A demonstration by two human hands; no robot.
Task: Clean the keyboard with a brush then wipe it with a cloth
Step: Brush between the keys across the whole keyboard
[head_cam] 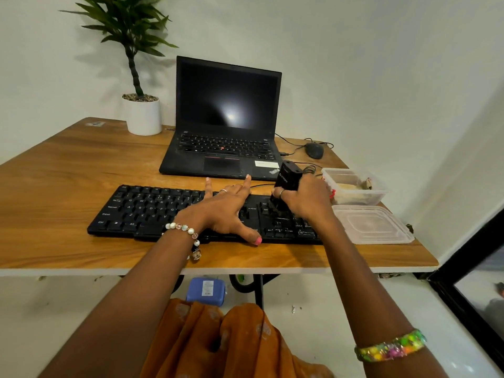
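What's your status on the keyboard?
Left hand flat, steadying keyboard. Right hand grips brush, bristles on right-side keys. Nothing blocking.

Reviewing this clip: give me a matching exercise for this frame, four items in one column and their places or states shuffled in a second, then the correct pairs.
Things:
1. left hand
2. right hand
3. clear lid
4. mouse

Places or states:
A. lies flat on the table at the right end of the keyboard
B. sits far back, right of the laptop
C. spread flat on the keys, fingers straight
D. grips the black brush, bristles down on the keys

Pairs: 1-C, 2-D, 3-A, 4-B
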